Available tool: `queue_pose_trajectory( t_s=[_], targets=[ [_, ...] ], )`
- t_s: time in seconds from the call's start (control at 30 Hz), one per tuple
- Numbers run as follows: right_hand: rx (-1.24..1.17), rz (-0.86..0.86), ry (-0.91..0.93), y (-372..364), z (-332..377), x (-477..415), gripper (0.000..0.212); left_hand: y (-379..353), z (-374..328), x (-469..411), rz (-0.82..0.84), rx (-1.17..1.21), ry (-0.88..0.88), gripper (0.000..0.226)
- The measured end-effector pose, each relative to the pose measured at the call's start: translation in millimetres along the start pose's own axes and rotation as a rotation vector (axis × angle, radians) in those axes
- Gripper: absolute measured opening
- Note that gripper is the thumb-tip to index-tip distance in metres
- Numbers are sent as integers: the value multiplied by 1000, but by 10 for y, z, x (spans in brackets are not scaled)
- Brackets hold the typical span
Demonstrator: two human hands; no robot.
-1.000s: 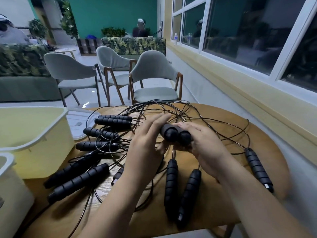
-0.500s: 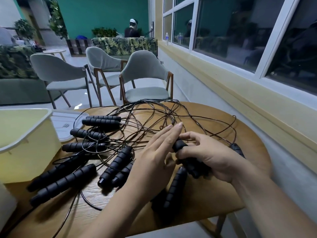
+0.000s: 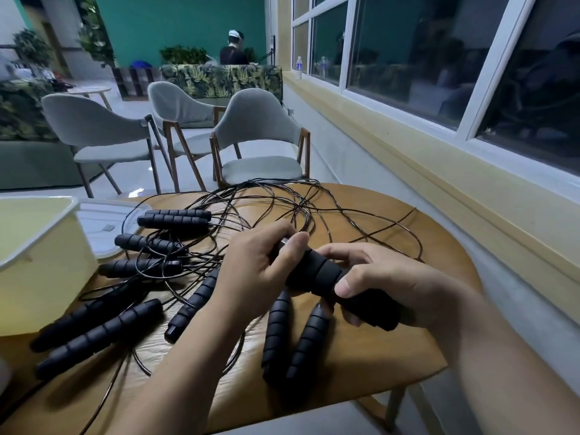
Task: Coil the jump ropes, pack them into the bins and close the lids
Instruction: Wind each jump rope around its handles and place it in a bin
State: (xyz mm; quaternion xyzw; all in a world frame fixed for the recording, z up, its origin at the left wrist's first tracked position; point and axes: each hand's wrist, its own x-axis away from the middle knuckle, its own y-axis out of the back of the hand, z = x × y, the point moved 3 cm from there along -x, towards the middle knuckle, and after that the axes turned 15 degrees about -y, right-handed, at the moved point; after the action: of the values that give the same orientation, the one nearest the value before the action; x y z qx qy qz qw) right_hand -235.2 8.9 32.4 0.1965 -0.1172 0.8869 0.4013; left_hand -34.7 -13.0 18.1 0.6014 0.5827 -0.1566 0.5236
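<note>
1. The table (image 3: 408,356) carries several ropes. Loose black handles (image 3: 97,328) lie singly and in pairs over its left and near parts, and the thin cords (image 3: 282,208) cross in one tangle toward the far edge
2. An open bin (image 3: 40,255) stands at the left edge. Its lid (image 3: 103,224) lies flat just beside it, on the far side. No rope is in the bin
3. The held pair (image 3: 320,271), which appears to be two handles pressed side by side, is lifted just above the table between both hands
4. The left hand (image 3: 251,271) is curled round the far end of the held pair, fingertips over the top near the cord outlet
5. The right hand (image 3: 392,284) is clenched round the near end, thumb on top
6. Handling, handles: ribbed foam, likely soft, grippy and light. A moderate grip should hold both together without slip
7. Handling, cords: thin and probably springy. Expect loops to spring open and to snag neighbouring cords
8. Hold point: keep both handles in one hand. With the other, take the cord close to the outlet and draw it free of the tangle before winding
9. Risk: pulling hard may drag adjacent handles off the table edge
</note>
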Motion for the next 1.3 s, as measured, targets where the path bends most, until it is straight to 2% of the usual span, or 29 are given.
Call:
queue_pose_trajectory(
  t_s=[0.13,0.27,0.37,0.5,0.6,0.7,0.77,0.83,0.9,1.03,1.13,1.3],
  targets=[
    [2,22,-10,3,-87,-89,64,-6,4,-48,-20,-81,-39,35],
    [208,-189,-27,-3,-88,-80,46,30,58,-35,-92,-189,-76,38],
    [183,-249,23,-13,-51,-53,45,64,71,-54,-92,-170,-81,40],
    [102,-208,45,46,-25,-8,38,80,148,-54,-92,88,46,58],
    [4,-100,80,97,-17,27,60,86,125,-45,-173,385,194,70],
    [-79,9,132,50,1,19,65,46,22,-88,-281,662,330,67],
    [-120,69,188,-11,23,-8,68,13,-18,-89,-365,760,401,69],
    [-156,106,262,-78,69,-22,65,-19,-95,-80,-392,773,426,80],
    [-197,104,334,-134,135,-28,59,-79,-159,-76,-350,724,420,83],
    [-205,-42,436,-155,216,-77,62,-222,-235,-74,-243,616,342,44],
    [-206,-146,457,-124,233,-72,66,-273,-178,-39,-65,377,261,20],
    [-186,-228,457,-73,201,-67,54,-311,-185,-30,246,36,273,11]
  ],
)
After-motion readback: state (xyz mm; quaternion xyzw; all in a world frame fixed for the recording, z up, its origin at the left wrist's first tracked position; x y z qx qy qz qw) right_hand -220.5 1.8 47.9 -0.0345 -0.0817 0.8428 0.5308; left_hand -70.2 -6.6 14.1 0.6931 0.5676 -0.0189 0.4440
